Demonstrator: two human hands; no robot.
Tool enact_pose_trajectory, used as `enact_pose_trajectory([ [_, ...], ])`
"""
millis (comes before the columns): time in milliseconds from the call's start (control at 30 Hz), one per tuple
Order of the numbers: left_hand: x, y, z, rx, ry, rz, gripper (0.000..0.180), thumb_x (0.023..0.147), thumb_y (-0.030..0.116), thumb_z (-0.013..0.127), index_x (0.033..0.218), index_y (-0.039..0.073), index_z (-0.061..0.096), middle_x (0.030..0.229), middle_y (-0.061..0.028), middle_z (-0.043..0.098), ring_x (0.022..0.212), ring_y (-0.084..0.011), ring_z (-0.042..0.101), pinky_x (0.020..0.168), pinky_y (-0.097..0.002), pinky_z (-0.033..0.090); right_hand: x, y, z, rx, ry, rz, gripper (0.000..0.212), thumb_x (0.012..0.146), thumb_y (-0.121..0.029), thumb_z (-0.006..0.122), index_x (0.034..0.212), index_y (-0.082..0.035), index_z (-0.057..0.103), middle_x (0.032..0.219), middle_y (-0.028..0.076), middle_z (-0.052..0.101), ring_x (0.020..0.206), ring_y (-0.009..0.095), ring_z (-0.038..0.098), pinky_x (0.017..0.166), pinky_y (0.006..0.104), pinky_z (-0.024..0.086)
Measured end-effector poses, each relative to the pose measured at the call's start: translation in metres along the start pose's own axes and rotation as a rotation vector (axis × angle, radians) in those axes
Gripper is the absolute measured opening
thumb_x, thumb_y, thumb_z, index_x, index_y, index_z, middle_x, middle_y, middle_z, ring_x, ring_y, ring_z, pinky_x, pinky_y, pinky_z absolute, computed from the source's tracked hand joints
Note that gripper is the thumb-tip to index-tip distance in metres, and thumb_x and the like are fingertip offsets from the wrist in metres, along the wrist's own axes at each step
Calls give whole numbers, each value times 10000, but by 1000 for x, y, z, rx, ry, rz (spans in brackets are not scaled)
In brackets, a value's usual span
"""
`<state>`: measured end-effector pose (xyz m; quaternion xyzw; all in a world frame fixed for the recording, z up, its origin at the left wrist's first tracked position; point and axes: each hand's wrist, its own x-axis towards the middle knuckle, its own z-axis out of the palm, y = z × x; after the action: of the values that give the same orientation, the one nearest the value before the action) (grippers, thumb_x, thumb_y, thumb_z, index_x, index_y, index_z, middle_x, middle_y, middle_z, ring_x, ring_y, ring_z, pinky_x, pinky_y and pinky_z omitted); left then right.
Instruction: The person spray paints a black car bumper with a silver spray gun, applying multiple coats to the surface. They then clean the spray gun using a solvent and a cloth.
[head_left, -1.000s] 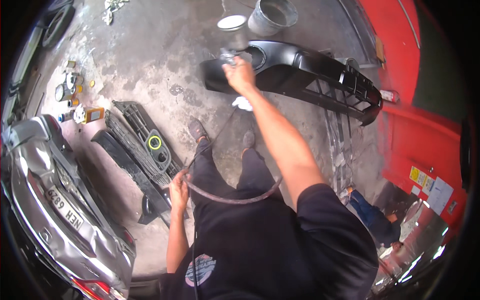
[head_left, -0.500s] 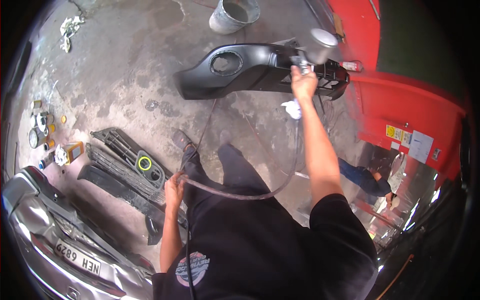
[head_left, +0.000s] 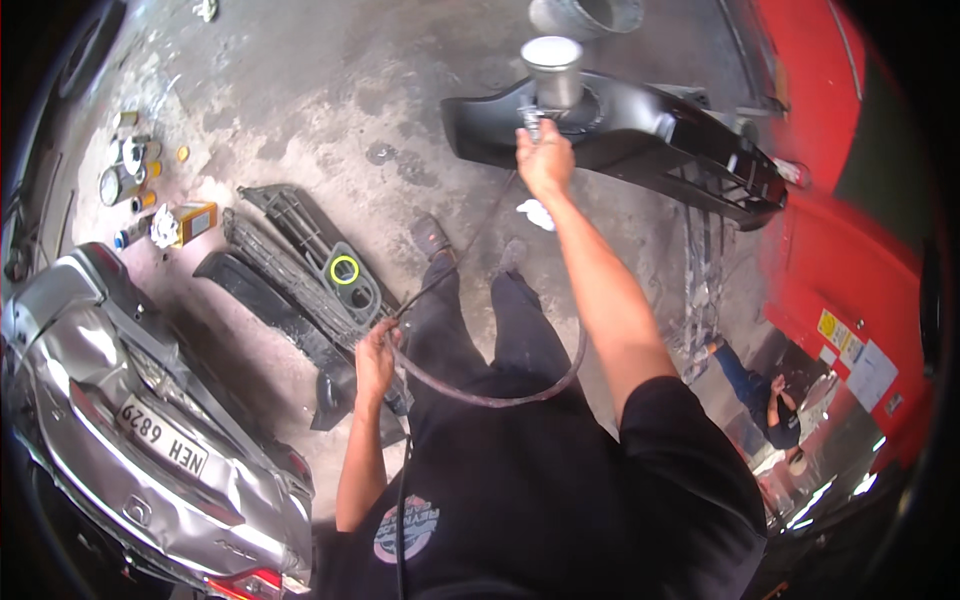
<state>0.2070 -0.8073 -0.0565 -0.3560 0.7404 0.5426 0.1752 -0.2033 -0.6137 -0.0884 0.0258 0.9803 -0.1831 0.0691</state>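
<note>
My right hand (head_left: pixel 547 158) is closed around a spray gun (head_left: pixel 553 75) with a silver cup on top. It holds the gun at the near side of a black car bumper (head_left: pixel 640 135), in front of the bumper's round opening, which the cup partly covers. Whether the gun touches the bumper or is spraying, I cannot tell. Low on the left, my left hand (head_left: pixel 376 357) is wrapped round a dark hose (head_left: pixel 490 400), which loops across my waist toward my right arm. A white crumpled cloth or paper (head_left: pixel 537 213) shows beside my right wrist.
Grey and black car trim pieces (head_left: pixel 290 235) lie left of my feet. Cans (head_left: pixel 120 185) and a yellow box (head_left: pixel 195 222) stand beyond them. A dented silver car (head_left: pixel 110 400) is at lower left, a bucket (head_left: pixel 600 18) far off, red panels (head_left: pixel 850 260) and another person (head_left: pixel 775 410) at right.
My right hand has carried the spray gun leftward along the bumper, from its right part to the round opening. My left hand still grips the hose. The whole view has shifted.
</note>
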Motion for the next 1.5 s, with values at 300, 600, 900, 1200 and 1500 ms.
enact_pose_trajectory([
  [300,-43,-41,11,15,12,-124,268,973,142,760,1202,4,748,1315,-214,747,1152,-270,745,997,-369,547,-31,-30,163,302,-396,-207,411,957,-335,765,1238,-44,692,1015,265,757,1021,474,716,886,518,561],
  [600,6,-10,30,-9,-131,-24,314,860,3,775,1173,-21,754,1212,-228,768,1147,-355,750,976,-410,568,-70,80,-60,241,-176,-13,341,962,-287,791,1158,-20,712,939,239,761,870,392,758,777,474,558],
  [900,31,68,64,222,-212,315,261,888,70,764,1134,-19,771,1082,-233,780,1050,-373,755,934,-404,561,-50,240,-261,160,637,289,338,1003,-235,748,1142,67,684,727,230,691,683,362,687,704,489,518],
  [1200,14,98,125,368,-251,378,255,896,83,775,1137,1,752,1078,-232,758,1017,-398,730,926,-435,560,-90,320,-199,654,29,259,661,963,-453,792,1353,65,661,1303,310,705,1281,394,661,1088,434,496],
  [1500,-52,104,239,529,-214,441,252,902,108,800,1117,5,717,1086,-233,741,1016,-431,708,910,-463,555,-13,529,-303,609,429,296,480,934,-425,807,1170,-14,735,1040,272,753,1018,417,734,902,490,546],
])
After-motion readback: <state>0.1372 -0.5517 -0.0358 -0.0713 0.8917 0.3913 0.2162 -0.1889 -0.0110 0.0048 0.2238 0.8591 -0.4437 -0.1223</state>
